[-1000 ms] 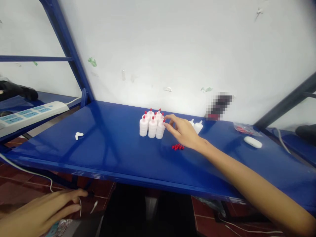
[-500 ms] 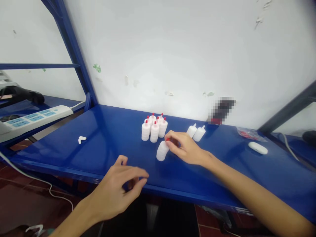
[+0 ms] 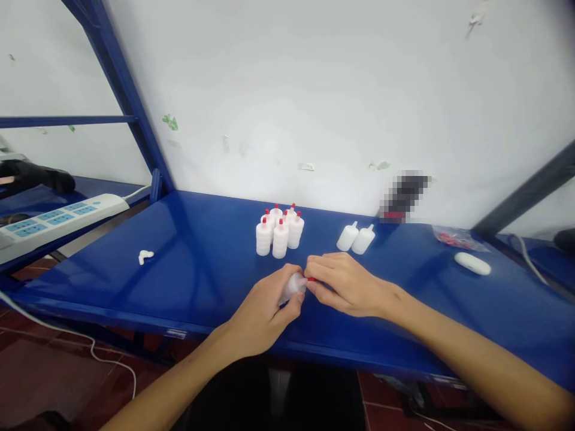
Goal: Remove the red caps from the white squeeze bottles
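My left hand is wrapped round the body of a white squeeze bottle, which is tilted with its nozzle toward the right. At that nozzle, the fingertips of my right hand pinch a small red cap. Much of the bottle is hidden behind my left fingers. Behind my hands stands a group of several white bottles with red caps. Two white bottles without caps are farther right, near the wall.
The blue table bears a small white piece at left, and a white oval object and a clear bag of red caps at right. A power strip lies beyond the left edge.
My left hand has moved right and up and closed round the bottle. The bottle has come down toward me and turned, its capped tip now pointing right in my right hand.
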Demonstrator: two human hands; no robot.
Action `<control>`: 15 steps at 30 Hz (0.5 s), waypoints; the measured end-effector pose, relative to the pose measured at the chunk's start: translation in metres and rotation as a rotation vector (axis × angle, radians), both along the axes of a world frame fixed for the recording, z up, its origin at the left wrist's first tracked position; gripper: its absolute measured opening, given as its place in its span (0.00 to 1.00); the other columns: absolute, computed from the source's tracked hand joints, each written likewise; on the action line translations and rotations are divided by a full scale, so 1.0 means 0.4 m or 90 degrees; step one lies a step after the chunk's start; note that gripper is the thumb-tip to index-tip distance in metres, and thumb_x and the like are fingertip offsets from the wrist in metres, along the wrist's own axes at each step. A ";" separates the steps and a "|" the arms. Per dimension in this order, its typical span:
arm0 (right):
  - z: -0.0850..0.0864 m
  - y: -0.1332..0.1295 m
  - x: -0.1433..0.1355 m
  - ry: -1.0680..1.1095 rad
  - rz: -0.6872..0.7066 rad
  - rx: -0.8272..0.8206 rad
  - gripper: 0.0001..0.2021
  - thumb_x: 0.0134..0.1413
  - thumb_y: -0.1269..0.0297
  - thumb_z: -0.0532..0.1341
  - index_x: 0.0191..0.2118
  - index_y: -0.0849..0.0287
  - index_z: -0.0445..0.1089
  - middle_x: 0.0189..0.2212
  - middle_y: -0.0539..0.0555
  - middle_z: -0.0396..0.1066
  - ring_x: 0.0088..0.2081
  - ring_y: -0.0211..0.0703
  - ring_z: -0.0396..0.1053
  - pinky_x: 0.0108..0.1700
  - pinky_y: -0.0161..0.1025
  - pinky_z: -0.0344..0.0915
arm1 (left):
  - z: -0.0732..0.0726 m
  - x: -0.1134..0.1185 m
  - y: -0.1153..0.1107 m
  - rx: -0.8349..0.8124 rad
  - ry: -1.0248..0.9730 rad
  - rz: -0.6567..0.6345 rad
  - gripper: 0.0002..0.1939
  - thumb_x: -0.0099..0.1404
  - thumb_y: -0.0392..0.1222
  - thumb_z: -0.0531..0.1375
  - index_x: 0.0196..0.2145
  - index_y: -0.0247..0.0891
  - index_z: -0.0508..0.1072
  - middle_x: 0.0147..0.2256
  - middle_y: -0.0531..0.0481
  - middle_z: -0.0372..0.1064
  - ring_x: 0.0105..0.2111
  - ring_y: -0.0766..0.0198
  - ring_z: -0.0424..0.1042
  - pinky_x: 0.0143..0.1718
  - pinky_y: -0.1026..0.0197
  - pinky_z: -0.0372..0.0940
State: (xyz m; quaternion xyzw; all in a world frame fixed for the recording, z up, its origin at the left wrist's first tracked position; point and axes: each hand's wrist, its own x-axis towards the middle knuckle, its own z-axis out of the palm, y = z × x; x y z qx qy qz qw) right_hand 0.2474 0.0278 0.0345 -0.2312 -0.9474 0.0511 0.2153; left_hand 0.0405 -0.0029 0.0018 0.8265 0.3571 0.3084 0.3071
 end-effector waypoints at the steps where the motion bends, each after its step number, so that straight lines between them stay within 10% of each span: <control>1: -0.008 -0.002 0.005 -0.005 0.005 -0.038 0.13 0.69 0.63 0.48 0.30 0.56 0.57 0.25 0.48 0.60 0.25 0.36 0.53 0.30 0.37 0.51 | -0.007 0.002 0.005 0.042 0.036 0.015 0.08 0.72 0.42 0.51 0.45 0.40 0.65 0.36 0.53 0.69 0.33 0.63 0.66 0.36 0.60 0.62; 7: -0.044 0.014 0.089 0.163 -0.108 -0.299 0.19 0.70 0.58 0.43 0.25 0.55 0.49 0.21 0.45 0.50 0.23 0.35 0.49 0.27 0.36 0.50 | -0.020 -0.034 0.009 0.225 0.208 0.103 0.12 0.66 0.39 0.52 0.47 0.41 0.66 0.36 0.50 0.67 0.35 0.58 0.66 0.37 0.57 0.60; 15: -0.045 0.069 0.191 -0.107 -0.255 -0.192 0.08 0.55 0.70 0.50 0.28 0.55 0.50 0.23 0.46 0.57 0.25 0.38 0.54 0.31 0.38 0.48 | -0.008 -0.096 0.001 0.085 0.072 0.014 0.10 0.72 0.43 0.50 0.47 0.42 0.65 0.36 0.54 0.68 0.31 0.64 0.66 0.35 0.61 0.59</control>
